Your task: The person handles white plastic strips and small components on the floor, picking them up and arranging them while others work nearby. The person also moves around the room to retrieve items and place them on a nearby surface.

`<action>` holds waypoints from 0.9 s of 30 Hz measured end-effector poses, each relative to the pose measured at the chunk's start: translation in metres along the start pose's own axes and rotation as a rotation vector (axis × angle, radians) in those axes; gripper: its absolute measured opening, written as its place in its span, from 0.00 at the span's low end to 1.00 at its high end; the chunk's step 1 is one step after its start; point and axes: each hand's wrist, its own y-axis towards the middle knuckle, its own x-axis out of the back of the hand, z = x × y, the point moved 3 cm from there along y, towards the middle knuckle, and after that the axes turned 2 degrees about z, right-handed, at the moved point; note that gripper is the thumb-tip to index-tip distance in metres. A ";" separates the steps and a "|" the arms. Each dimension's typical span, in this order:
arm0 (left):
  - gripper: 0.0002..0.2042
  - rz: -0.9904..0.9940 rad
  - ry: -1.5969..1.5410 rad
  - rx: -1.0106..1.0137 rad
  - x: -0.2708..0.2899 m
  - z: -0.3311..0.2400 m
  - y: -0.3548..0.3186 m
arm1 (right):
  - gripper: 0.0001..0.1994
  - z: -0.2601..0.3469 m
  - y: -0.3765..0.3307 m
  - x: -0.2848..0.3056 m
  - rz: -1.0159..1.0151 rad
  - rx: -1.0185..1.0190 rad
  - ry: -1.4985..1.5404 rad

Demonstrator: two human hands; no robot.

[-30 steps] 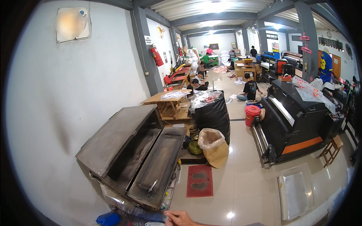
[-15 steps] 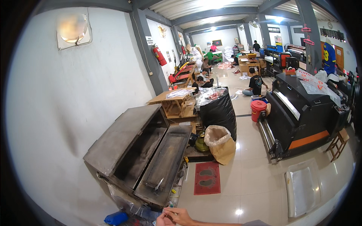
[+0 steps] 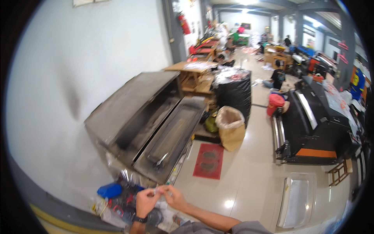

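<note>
A black watch (image 3: pixel 140 219) with a dark band circles the left wrist. A plain grey sleeve (image 3: pixel 251 228) covers the upper right arm; below it, the forearm (image 3: pixel 210 217) is bare. The left hand (image 3: pixel 145 203) and right hand (image 3: pixel 175 198) are ungloved.

We hold our left hand (image 3: pixel 145 202) and right hand (image 3: pixel 175 198) with fingertips (image 3: pixel 165 188) nearly meeting, fingers curled inward, though blur hides their exact grip. Our left wrist (image 3: pixel 141 214) sits below its fingers; our right forearm (image 3: pixel 212 218) slants down and rightward from its fingers.
</note>
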 end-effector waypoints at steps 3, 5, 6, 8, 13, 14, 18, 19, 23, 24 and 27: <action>0.17 0.071 -0.342 -0.008 -0.010 0.003 0.010 | 0.08 -0.010 0.008 0.000 -0.054 0.049 -0.101; 0.16 0.193 -0.402 0.099 -0.013 0.008 0.008 | 0.07 0.011 0.024 -0.004 0.045 0.074 -0.090; 0.15 0.279 -0.347 0.133 -0.013 0.012 0.007 | 0.06 0.005 0.021 -0.008 0.109 0.016 -0.019; 0.13 0.176 -0.145 -0.015 -0.001 0.017 0.007 | 0.06 -0.002 0.012 -0.017 0.155 -0.050 0.036; 0.07 -0.092 -0.213 0.024 0.009 0.006 -0.003 | 0.06 -0.009 0.011 -0.021 0.039 -0.232 0.056; 0.07 -0.060 -0.283 0.029 0.006 0.015 -0.004 | 0.06 -0.008 0.012 -0.023 0.075 -0.242 0.032; 0.09 0.119 -0.442 0.075 0.003 0.029 -0.005 | 0.08 -0.015 0.020 -0.030 0.122 -0.170 0.036; 0.09 0.161 -0.311 0.017 0.003 0.036 -0.004 | 0.08 -0.017 0.019 -0.034 0.116 -0.125 0.065; 0.09 0.121 -0.089 0.042 0.007 0.043 -0.008 | 0.07 -0.016 0.014 -0.038 0.230 -0.222 -0.144; 0.08 0.106 -0.105 0.075 0.010 0.039 -0.004 | 0.07 -0.019 0.010 -0.034 0.226 -0.213 -0.184; 0.15 -0.111 -0.649 0.083 -0.008 0.073 0.004 | 0.05 -0.023 0.000 -0.028 0.140 -0.102 -0.263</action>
